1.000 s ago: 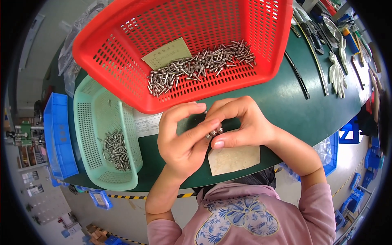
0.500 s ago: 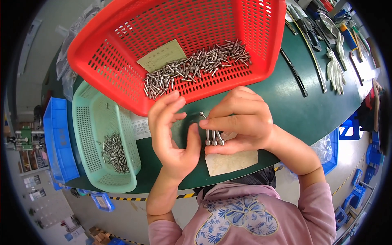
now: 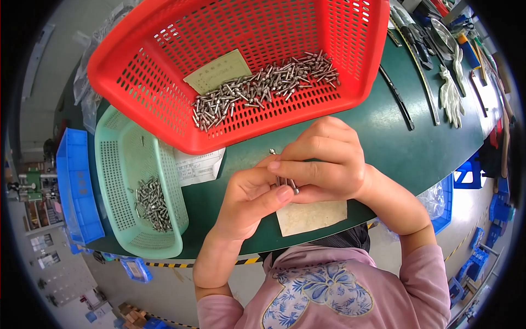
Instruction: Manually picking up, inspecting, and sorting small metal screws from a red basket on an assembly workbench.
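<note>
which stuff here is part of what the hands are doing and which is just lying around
In use: left hand, right hand, pins, red basket, green basket.
Lying about: glove, blue bin, beige sheet.

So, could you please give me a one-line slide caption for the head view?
Both hands, left hand and right hand, pinch small metal pins beside a red plastic basket.

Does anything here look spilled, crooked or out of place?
Nothing looks spilled. The red basket sits tilted, overlapping the green basket and a paper sheet, so its metal pins have gathered in a band. Both hands, left and right, grip a few pins.
</note>
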`<state>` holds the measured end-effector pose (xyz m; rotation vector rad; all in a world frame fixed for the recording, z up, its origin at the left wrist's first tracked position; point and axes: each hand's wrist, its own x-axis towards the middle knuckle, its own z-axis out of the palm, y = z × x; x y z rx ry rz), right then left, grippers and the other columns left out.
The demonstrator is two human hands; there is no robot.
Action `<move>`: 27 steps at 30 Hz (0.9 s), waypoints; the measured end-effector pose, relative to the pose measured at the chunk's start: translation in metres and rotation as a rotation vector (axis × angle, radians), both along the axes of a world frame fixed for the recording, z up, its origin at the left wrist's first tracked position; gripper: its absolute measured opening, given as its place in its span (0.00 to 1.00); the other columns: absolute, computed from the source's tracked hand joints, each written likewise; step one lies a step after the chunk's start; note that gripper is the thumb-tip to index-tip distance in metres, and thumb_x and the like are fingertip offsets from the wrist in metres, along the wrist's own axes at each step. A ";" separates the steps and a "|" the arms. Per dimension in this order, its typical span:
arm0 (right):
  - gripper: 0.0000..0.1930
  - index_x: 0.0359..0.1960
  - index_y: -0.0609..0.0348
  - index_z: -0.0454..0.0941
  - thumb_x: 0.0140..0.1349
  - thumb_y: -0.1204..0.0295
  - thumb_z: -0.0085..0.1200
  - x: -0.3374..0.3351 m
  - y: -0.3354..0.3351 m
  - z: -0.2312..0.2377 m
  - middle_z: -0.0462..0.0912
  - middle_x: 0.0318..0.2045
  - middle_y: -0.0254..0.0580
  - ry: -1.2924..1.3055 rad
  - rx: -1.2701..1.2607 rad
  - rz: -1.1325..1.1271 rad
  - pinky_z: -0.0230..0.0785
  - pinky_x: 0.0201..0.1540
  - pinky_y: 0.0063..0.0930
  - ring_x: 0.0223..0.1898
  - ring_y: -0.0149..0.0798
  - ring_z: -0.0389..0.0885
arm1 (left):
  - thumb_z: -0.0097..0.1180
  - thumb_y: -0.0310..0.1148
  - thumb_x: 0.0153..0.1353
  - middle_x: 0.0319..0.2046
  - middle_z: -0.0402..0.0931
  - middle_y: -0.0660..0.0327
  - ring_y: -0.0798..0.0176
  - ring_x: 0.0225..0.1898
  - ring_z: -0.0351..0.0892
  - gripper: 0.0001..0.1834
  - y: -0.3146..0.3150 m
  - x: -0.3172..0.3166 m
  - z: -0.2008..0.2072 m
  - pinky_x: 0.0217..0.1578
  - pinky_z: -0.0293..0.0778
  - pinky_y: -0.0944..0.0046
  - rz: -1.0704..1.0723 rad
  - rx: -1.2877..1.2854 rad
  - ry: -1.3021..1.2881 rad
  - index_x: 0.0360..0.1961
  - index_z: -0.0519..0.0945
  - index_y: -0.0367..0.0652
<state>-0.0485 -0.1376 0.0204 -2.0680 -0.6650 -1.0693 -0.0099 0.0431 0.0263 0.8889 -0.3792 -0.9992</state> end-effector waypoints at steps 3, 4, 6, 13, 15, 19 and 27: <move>0.17 0.33 0.55 0.82 0.39 0.66 0.68 0.000 0.002 0.000 0.79 0.26 0.30 -0.013 -0.019 -0.006 0.61 0.24 0.23 0.23 0.29 0.74 | 0.55 0.24 0.56 0.41 0.72 0.57 0.66 0.44 0.70 0.07 0.000 -0.001 0.002 0.44 0.66 0.68 0.027 0.070 -0.029 0.34 0.80 0.31; 0.17 0.34 0.56 0.82 0.39 0.67 0.68 0.000 0.001 0.000 0.79 0.26 0.30 -0.014 -0.021 -0.015 0.61 0.24 0.23 0.23 0.29 0.74 | 0.55 0.24 0.56 0.41 0.72 0.57 0.66 0.44 0.70 0.07 -0.001 0.000 0.003 0.44 0.66 0.68 0.029 0.068 -0.029 0.34 0.80 0.31; 0.17 0.34 0.56 0.82 0.39 0.67 0.68 -0.001 0.000 -0.001 0.79 0.26 0.30 -0.001 -0.015 -0.021 0.61 0.24 0.23 0.23 0.30 0.74 | 0.55 0.23 0.56 0.41 0.72 0.57 0.65 0.44 0.72 0.07 -0.003 0.000 0.005 0.44 0.68 0.67 0.038 0.112 -0.110 0.35 0.81 0.30; 0.18 0.34 0.57 0.82 0.38 0.66 0.68 -0.003 -0.001 -0.002 0.79 0.26 0.31 0.005 -0.016 -0.028 0.62 0.24 0.23 0.23 0.30 0.74 | 0.53 0.20 0.57 0.41 0.73 0.55 0.61 0.46 0.74 0.09 -0.006 -0.005 0.004 0.45 0.72 0.67 0.081 0.029 -0.226 0.38 0.80 0.30; 0.20 0.35 0.56 0.81 0.36 0.65 0.67 -0.003 -0.001 -0.003 0.78 0.26 0.30 0.000 -0.020 -0.041 0.62 0.24 0.23 0.23 0.30 0.73 | 0.55 0.20 0.56 0.42 0.73 0.54 0.62 0.46 0.74 0.09 -0.005 -0.006 0.005 0.43 0.73 0.67 0.095 0.043 -0.269 0.38 0.80 0.30; 0.28 0.41 0.56 0.79 0.31 0.65 0.66 0.000 -0.001 0.002 0.78 0.30 0.33 0.132 -0.010 -0.099 0.63 0.27 0.27 0.26 0.35 0.74 | 0.58 0.21 0.52 0.41 0.74 0.56 0.61 0.43 0.75 0.09 -0.003 0.000 0.012 0.40 0.74 0.66 0.272 0.220 -0.847 0.37 0.82 0.35; 0.10 0.22 0.54 0.78 0.34 0.69 0.64 0.005 -0.011 -0.001 0.75 0.23 0.33 0.189 -0.094 -0.200 0.64 0.28 0.33 0.26 0.39 0.74 | 0.64 0.26 0.46 0.39 0.76 0.59 0.55 0.41 0.75 0.11 -0.008 0.012 0.015 0.40 0.73 0.60 0.679 0.419 -2.021 0.34 0.84 0.46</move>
